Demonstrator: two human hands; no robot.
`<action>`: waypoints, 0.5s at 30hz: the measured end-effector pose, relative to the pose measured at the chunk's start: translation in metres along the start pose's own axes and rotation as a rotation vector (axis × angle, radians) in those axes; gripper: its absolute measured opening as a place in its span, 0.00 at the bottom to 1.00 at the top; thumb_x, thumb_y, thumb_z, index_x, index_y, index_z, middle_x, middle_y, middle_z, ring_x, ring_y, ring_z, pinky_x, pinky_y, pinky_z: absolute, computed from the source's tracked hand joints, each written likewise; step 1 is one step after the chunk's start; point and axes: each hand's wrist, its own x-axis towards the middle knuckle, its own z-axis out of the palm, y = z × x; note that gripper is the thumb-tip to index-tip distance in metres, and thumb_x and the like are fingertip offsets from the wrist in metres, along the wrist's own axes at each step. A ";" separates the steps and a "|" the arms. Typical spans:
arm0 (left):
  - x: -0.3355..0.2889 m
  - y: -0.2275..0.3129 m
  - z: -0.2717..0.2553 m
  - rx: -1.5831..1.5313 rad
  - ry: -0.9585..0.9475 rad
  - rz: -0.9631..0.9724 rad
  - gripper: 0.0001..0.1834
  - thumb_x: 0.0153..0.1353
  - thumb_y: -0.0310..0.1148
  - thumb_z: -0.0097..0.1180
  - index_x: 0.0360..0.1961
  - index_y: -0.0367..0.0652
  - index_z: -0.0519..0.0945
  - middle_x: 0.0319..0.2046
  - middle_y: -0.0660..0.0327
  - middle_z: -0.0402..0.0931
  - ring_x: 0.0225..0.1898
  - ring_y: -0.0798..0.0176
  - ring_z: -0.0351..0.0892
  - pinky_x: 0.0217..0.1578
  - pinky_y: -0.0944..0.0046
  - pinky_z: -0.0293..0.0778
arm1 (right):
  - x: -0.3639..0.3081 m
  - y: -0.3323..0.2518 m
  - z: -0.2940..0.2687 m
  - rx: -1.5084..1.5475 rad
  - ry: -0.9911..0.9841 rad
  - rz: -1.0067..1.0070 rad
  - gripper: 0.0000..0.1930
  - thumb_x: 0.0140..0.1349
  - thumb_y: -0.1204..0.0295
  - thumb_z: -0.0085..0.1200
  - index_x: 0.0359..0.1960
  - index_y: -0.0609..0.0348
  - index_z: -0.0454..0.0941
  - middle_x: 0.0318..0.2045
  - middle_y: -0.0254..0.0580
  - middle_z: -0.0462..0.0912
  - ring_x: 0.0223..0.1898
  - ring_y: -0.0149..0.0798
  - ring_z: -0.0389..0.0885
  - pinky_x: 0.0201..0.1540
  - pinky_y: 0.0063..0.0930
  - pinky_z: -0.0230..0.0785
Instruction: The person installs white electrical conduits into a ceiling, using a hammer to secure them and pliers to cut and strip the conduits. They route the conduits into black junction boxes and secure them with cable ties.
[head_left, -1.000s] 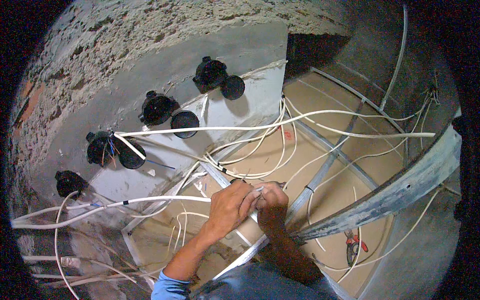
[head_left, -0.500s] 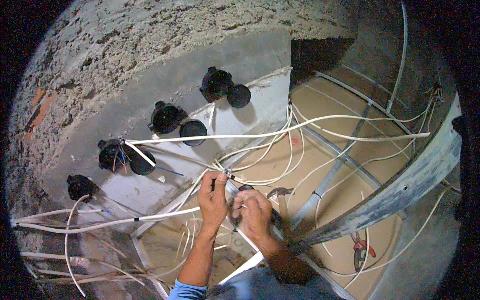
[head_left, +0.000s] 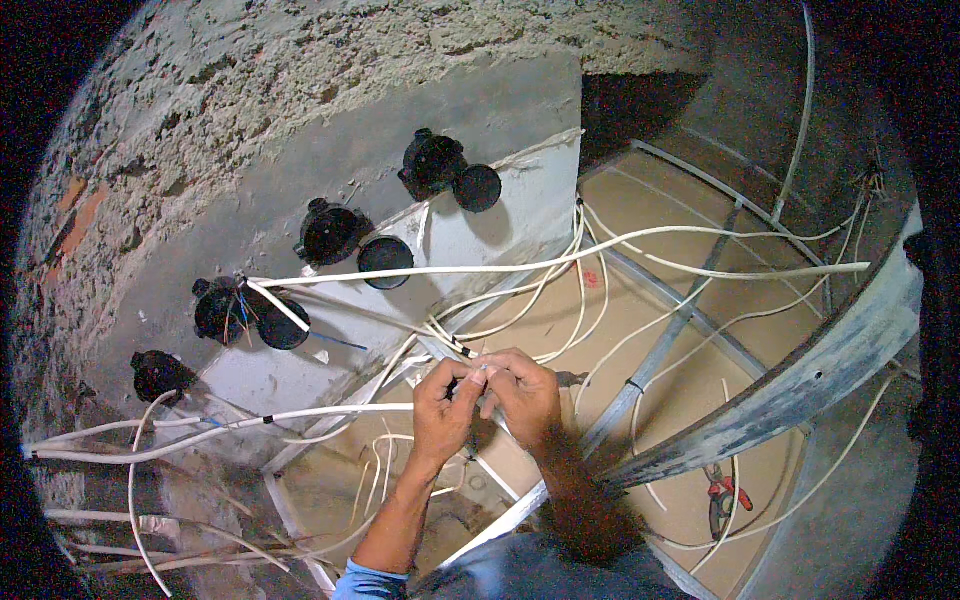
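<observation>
Directly in front of me, my left hand [head_left: 443, 402] and my right hand [head_left: 525, 397] meet fingertip to fingertip. Both are pinched at the end of a white cable [head_left: 448, 341] that carries a black tape mark just before the fingers. The very tip of the cable is mostly covered by my thumbs and fingers. More white cables [head_left: 535, 300] loop behind my hands. On the left, another thick white cable [head_left: 340, 411] with a black mark ends near my left hand.
Black round wall boxes [head_left: 330, 236] line the grey wall, one with thin coloured wires [head_left: 242, 315] hanging out. Red-handled pliers [head_left: 728, 495] lie on the brown board [head_left: 680, 400] at right. A curved metal strip [head_left: 770, 390] crosses the right side above metal framing [head_left: 665, 345].
My right hand has moved up to meet my left at the cable end, while my left has shifted slightly right and down. The hammer behind is now mostly hidden.
</observation>
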 end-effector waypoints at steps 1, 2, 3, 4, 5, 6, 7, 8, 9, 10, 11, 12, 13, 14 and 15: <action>-0.001 -0.004 0.000 0.026 -0.001 0.043 0.09 0.64 0.31 0.56 0.28 0.40 0.75 0.21 0.65 0.72 0.23 0.75 0.66 0.24 0.71 0.64 | 0.001 0.003 0.001 -0.025 0.008 -0.044 0.08 0.66 0.77 0.47 0.40 0.68 0.78 0.30 0.38 0.79 0.31 0.25 0.75 0.29 0.20 0.70; -0.002 -0.007 0.002 0.036 0.023 0.049 0.09 0.64 0.30 0.56 0.27 0.40 0.75 0.21 0.65 0.71 0.23 0.75 0.66 0.24 0.71 0.65 | 0.001 0.007 0.003 -0.056 0.042 -0.103 0.08 0.66 0.78 0.47 0.39 0.68 0.78 0.30 0.38 0.79 0.31 0.25 0.75 0.30 0.20 0.70; -0.004 -0.010 0.003 0.045 0.045 0.054 0.09 0.64 0.30 0.55 0.27 0.39 0.75 0.21 0.65 0.71 0.23 0.75 0.66 0.24 0.71 0.65 | 0.001 0.011 0.006 -0.022 0.070 -0.087 0.08 0.65 0.77 0.48 0.39 0.67 0.79 0.31 0.40 0.80 0.30 0.27 0.77 0.32 0.23 0.71; -0.005 -0.013 0.005 0.054 0.066 0.063 0.09 0.64 0.30 0.55 0.27 0.39 0.74 0.21 0.65 0.70 0.23 0.75 0.67 0.24 0.71 0.66 | 0.001 0.015 0.010 0.007 0.125 -0.089 0.08 0.64 0.76 0.49 0.38 0.66 0.79 0.32 0.42 0.81 0.29 0.30 0.78 0.33 0.25 0.72; -0.006 -0.015 0.007 0.069 0.100 0.081 0.09 0.64 0.30 0.55 0.27 0.39 0.74 0.21 0.66 0.69 0.22 0.74 0.67 0.24 0.71 0.67 | 0.000 0.019 0.015 0.034 0.178 -0.093 0.08 0.63 0.75 0.50 0.38 0.65 0.80 0.32 0.45 0.81 0.29 0.33 0.79 0.34 0.28 0.73; -0.007 -0.017 0.009 0.054 0.123 0.064 0.09 0.65 0.30 0.54 0.27 0.39 0.74 0.21 0.66 0.69 0.23 0.75 0.67 0.24 0.71 0.67 | -0.001 0.023 0.019 0.025 0.217 -0.069 0.08 0.63 0.75 0.50 0.38 0.65 0.80 0.32 0.45 0.81 0.30 0.33 0.79 0.35 0.28 0.73; -0.008 -0.018 0.011 0.047 0.159 0.055 0.09 0.65 0.30 0.54 0.27 0.39 0.74 0.21 0.66 0.68 0.23 0.75 0.67 0.24 0.71 0.67 | -0.002 0.027 0.023 0.017 0.255 -0.045 0.08 0.63 0.75 0.50 0.37 0.65 0.79 0.32 0.45 0.81 0.31 0.34 0.80 0.37 0.29 0.73; -0.009 -0.018 0.013 0.050 0.201 0.067 0.09 0.66 0.30 0.54 0.27 0.39 0.74 0.21 0.66 0.68 0.23 0.75 0.67 0.24 0.72 0.67 | -0.003 0.029 0.026 0.005 0.288 -0.002 0.07 0.63 0.75 0.50 0.37 0.65 0.79 0.32 0.45 0.81 0.33 0.34 0.80 0.38 0.29 0.73; -0.010 -0.017 0.014 0.005 0.202 0.015 0.09 0.66 0.30 0.53 0.27 0.39 0.75 0.22 0.67 0.68 0.23 0.75 0.67 0.24 0.72 0.67 | -0.004 0.032 0.028 -0.005 0.296 -0.064 0.07 0.63 0.75 0.50 0.36 0.64 0.79 0.32 0.45 0.81 0.33 0.34 0.79 0.38 0.30 0.72; -0.011 -0.016 0.015 -0.032 0.211 -0.013 0.09 0.66 0.30 0.53 0.27 0.40 0.75 0.23 0.67 0.69 0.24 0.75 0.67 0.24 0.72 0.67 | -0.004 0.034 0.029 -0.021 0.301 -0.110 0.06 0.63 0.75 0.50 0.36 0.64 0.79 0.31 0.45 0.81 0.33 0.35 0.79 0.39 0.30 0.72; -0.012 -0.015 0.015 -0.070 0.220 -0.043 0.09 0.67 0.30 0.53 0.28 0.40 0.75 0.23 0.68 0.69 0.24 0.75 0.67 0.25 0.72 0.67 | -0.004 0.035 0.030 -0.048 0.315 -0.188 0.06 0.62 0.76 0.50 0.35 0.64 0.79 0.31 0.44 0.81 0.34 0.35 0.78 0.39 0.31 0.72; -0.013 -0.015 0.015 -0.128 0.221 -0.099 0.09 0.66 0.30 0.53 0.28 0.39 0.75 0.24 0.67 0.71 0.26 0.74 0.68 0.27 0.71 0.67 | -0.003 0.037 0.030 -0.085 0.303 -0.205 0.05 0.63 0.77 0.50 0.35 0.65 0.78 0.30 0.41 0.80 0.31 0.31 0.77 0.36 0.27 0.71; -0.014 -0.014 0.015 -0.187 0.220 -0.153 0.09 0.66 0.31 0.54 0.29 0.38 0.76 0.25 0.66 0.72 0.28 0.73 0.68 0.30 0.70 0.67 | -0.002 0.038 0.029 -0.132 0.301 -0.258 0.04 0.63 0.78 0.50 0.35 0.66 0.77 0.29 0.38 0.79 0.29 0.27 0.75 0.33 0.23 0.69; -0.016 -0.013 0.015 -0.246 0.220 -0.208 0.09 0.66 0.31 0.55 0.30 0.37 0.77 0.26 0.65 0.73 0.30 0.73 0.69 0.33 0.70 0.67 | -0.001 0.039 0.029 -0.177 0.306 -0.309 0.03 0.64 0.79 0.49 0.36 0.66 0.76 0.28 0.35 0.78 0.26 0.24 0.73 0.30 0.19 0.68; -0.017 -0.013 0.015 -0.273 0.218 -0.220 0.09 0.66 0.31 0.55 0.30 0.38 0.77 0.26 0.66 0.73 0.30 0.73 0.68 0.33 0.70 0.67 | -0.001 0.041 0.029 -0.187 0.300 -0.334 0.03 0.64 0.80 0.49 0.35 0.66 0.75 0.28 0.35 0.78 0.26 0.24 0.73 0.29 0.19 0.68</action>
